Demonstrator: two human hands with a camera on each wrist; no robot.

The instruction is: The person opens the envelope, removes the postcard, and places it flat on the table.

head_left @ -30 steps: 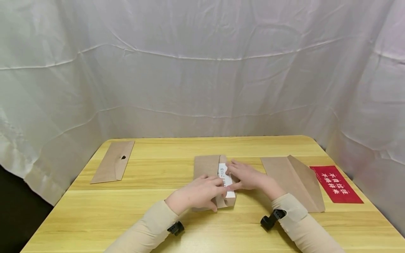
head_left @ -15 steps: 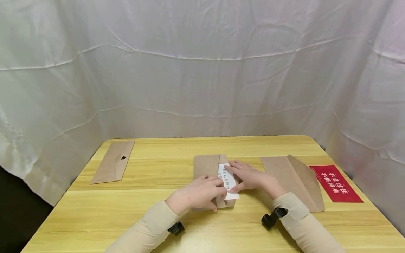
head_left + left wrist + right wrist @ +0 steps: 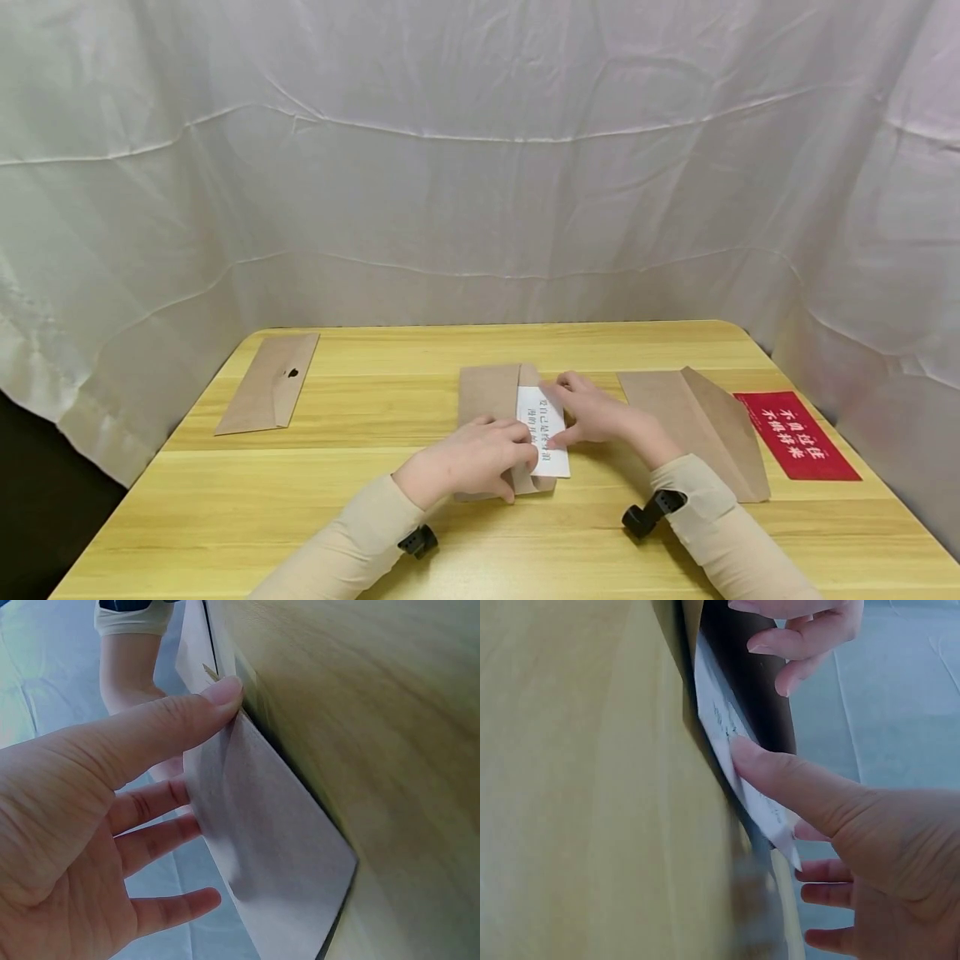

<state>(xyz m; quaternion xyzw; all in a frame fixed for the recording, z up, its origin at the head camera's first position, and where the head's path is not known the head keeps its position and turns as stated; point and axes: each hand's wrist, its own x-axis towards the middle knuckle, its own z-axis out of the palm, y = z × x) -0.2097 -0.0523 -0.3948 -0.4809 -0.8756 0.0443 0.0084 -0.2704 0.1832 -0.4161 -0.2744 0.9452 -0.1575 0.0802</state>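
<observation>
A brown kraft envelope (image 3: 487, 393) lies at the middle of the table, its opening to the right. My left hand (image 3: 468, 460) holds it at the near part; the left wrist view shows the thumb at the opening edge of the envelope (image 3: 277, 825), the other fingers on its far side. Out of the opening sticks a white card (image 3: 542, 425) with dark printed characters. My right hand (image 3: 596, 415) pinches the card, the thumb pressing on its face in the right wrist view, where the card (image 3: 711, 705) slants out of the envelope. The card's left part is hidden.
Another brown envelope (image 3: 660, 400) with its flap unfolded lies to the right. Beside it is a red card (image 3: 798, 437) with white characters. A third brown envelope (image 3: 258, 387) with a dark mark lies at the far left. A pale curtain (image 3: 480, 208) surrounds the table.
The white card has slid to the right, so more of its printed face shows outside the envelope. My right hand has shifted slightly right with it; the left hand stays in place.
</observation>
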